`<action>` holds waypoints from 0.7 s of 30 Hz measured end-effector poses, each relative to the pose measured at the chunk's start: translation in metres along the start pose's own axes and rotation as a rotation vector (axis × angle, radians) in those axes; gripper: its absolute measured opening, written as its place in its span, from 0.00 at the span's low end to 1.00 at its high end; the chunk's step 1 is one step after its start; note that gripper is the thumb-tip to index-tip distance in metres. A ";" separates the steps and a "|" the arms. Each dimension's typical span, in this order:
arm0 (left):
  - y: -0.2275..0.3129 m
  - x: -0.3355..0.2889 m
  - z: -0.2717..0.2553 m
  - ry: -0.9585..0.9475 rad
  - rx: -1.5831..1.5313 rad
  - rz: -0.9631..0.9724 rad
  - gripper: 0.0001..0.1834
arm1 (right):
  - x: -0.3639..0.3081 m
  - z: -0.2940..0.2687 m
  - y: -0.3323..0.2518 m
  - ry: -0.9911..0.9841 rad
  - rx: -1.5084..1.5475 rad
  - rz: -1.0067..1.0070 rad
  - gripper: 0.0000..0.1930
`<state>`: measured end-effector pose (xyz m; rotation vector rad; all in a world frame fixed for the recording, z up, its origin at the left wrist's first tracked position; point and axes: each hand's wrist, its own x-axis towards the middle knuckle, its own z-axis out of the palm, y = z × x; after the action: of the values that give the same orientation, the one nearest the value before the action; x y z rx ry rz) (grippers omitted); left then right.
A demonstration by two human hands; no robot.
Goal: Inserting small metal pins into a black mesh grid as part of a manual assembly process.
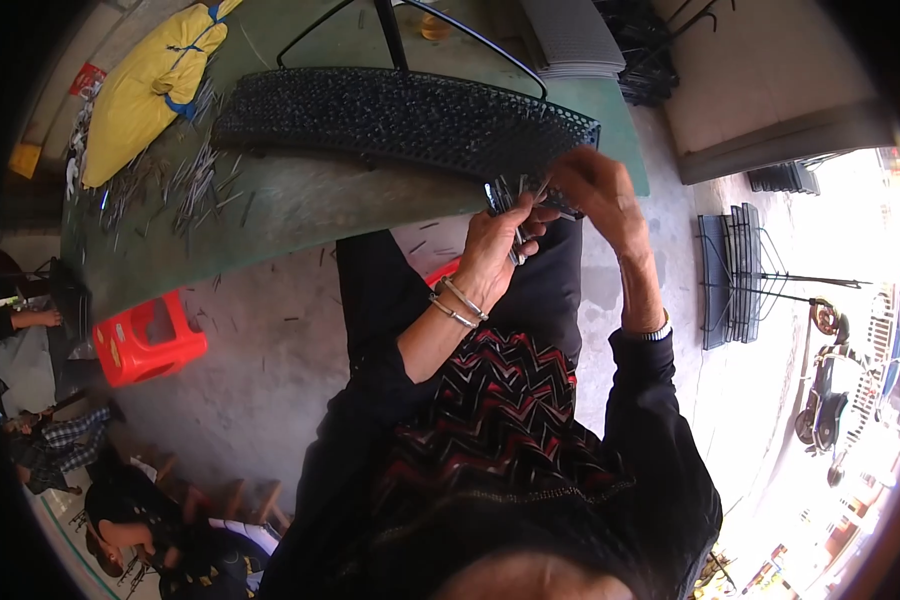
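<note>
My left hand (pixel 495 243) is closed around a small bundle of thin metal strips (pixel 496 198), held over my lap at the table's near edge. The strips' shiny ends stick out past the thumb. Just right of it, my right hand (pixel 602 195) is curled with its fingers bent towards the bundle. Motion blurs those fingertips, and I cannot make out what lies between them. Beyond both hands, a long black perforated metal panel (pixel 370 115) with bent rod legs rests on the table. Its near right corner is close to my right fingers.
The green table (pixel 300 210) carries scattered metal strips (pixel 185 190), a yellow sack (pixel 150 90) and stacked grey perforated sheets (pixel 570 35). A red plastic stool (pixel 150 340) stands at left. More black panels (pixel 730 275) stand on the right. Other people (pixel 160 520) are at lower left.
</note>
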<state>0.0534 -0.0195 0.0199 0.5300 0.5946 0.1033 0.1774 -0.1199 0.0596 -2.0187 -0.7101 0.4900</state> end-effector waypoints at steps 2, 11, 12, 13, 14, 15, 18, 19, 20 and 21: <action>-0.001 0.003 -0.007 -0.042 0.018 -0.017 0.12 | 0.006 -0.002 -0.004 0.127 -0.039 0.071 0.09; -0.002 0.004 -0.007 -0.109 -0.004 -0.013 0.10 | 0.051 0.015 0.030 0.553 -0.430 -0.305 0.05; -0.002 0.004 -0.007 -0.103 -0.022 -0.020 0.09 | 0.051 0.017 0.035 0.507 -0.438 -0.347 0.06; -0.002 0.005 -0.009 -0.099 -0.024 -0.017 0.09 | 0.050 0.019 0.029 0.503 -0.437 -0.349 0.06; -0.003 0.006 -0.012 -0.096 -0.023 0.006 0.10 | 0.047 0.021 0.020 0.486 -0.522 -0.310 0.07; -0.003 0.007 -0.014 -0.093 -0.023 0.028 0.10 | 0.046 0.022 0.014 0.469 -0.607 -0.270 0.08; -0.003 0.005 -0.009 -0.042 -0.030 0.018 0.11 | 0.044 0.021 0.022 0.426 -0.624 -0.272 0.09; -0.002 0.004 -0.009 -0.039 -0.033 0.023 0.11 | 0.040 0.021 0.016 0.422 -0.623 -0.277 0.09; -0.001 0.003 -0.010 -0.041 -0.018 0.018 0.12 | 0.031 0.020 0.004 0.418 -0.602 -0.221 0.10; 0.000 0.003 -0.011 -0.042 -0.002 0.012 0.12 | 0.022 0.021 -0.002 0.414 -0.580 -0.164 0.10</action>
<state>0.0497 -0.0144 0.0106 0.5330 0.5500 0.1037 0.1809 -0.0915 0.0495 -2.4572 -0.8058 -0.2660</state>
